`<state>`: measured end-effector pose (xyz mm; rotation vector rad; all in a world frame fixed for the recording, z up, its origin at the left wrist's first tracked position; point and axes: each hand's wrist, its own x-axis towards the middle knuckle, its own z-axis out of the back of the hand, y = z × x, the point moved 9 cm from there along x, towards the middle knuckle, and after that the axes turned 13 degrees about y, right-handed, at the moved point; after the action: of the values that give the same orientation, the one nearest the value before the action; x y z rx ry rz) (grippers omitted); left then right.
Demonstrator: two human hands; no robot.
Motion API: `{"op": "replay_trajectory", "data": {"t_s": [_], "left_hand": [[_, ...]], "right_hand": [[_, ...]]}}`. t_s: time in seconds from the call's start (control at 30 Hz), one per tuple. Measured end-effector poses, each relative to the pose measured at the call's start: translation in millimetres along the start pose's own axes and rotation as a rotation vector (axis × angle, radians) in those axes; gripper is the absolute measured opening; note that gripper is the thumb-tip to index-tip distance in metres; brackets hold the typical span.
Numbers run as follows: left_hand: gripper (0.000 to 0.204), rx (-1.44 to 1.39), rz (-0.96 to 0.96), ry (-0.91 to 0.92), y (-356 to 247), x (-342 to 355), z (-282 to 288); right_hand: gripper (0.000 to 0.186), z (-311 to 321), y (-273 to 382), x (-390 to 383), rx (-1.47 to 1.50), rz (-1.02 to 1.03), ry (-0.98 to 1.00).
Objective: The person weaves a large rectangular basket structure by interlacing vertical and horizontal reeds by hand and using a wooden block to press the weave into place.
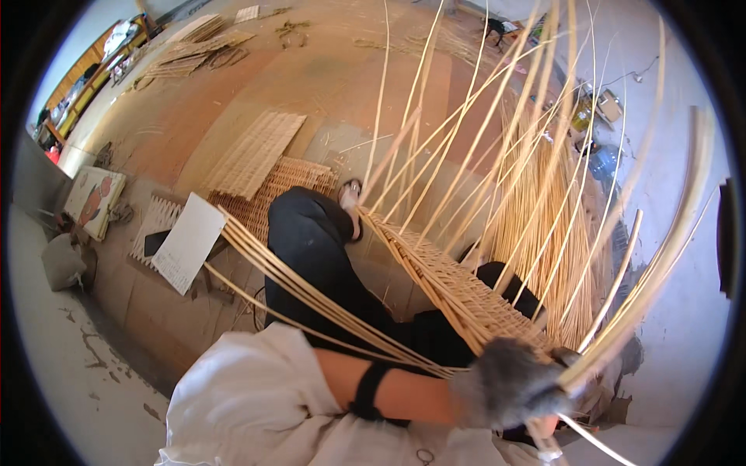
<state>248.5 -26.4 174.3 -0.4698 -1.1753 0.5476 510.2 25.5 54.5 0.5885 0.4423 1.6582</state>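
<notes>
My left hand (pixel 505 380), in a blurred grey glove, is at the lower right end of a pale woven rod strip (pixel 435 264), among bunched rods; its finger shape is unclear. Long loose rods (pixel 466 171) rise from the strip, and several more reach left across my dark-trousered legs (pixel 303 241). My right hand (pixel 567 361) is mostly hidden behind the left one, near the blurred upright rods (pixel 653 279) at the right. What either hand grips cannot be made out.
Woven mats (pixel 256 144) and a paper sheet (pixel 186 245) lie left of my legs. A large pile of loose rods (pixel 571 283) lies at the right beside the wall. A bench (pixel 85 81) stands at the far left; a water jug (pixel 602 163) is at the right.
</notes>
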Motion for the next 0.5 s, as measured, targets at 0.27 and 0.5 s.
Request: {"op": "replay_trajectory", "data": {"t_s": [0.27, 0.5], "left_hand": [[0.038, -1.162, 0.673, -0.141, 180.8, -132.7, 27.3], [0.044, -1.052, 0.934, -0.067, 194.7, -151.5, 48.1]], "right_hand": [[0.026, -139.7, 108.8, 43.7, -0.607, 0.466, 0.172], [0.030, -134.4, 195.3, 61.5, -0.454, 0.492, 0.803]]}}
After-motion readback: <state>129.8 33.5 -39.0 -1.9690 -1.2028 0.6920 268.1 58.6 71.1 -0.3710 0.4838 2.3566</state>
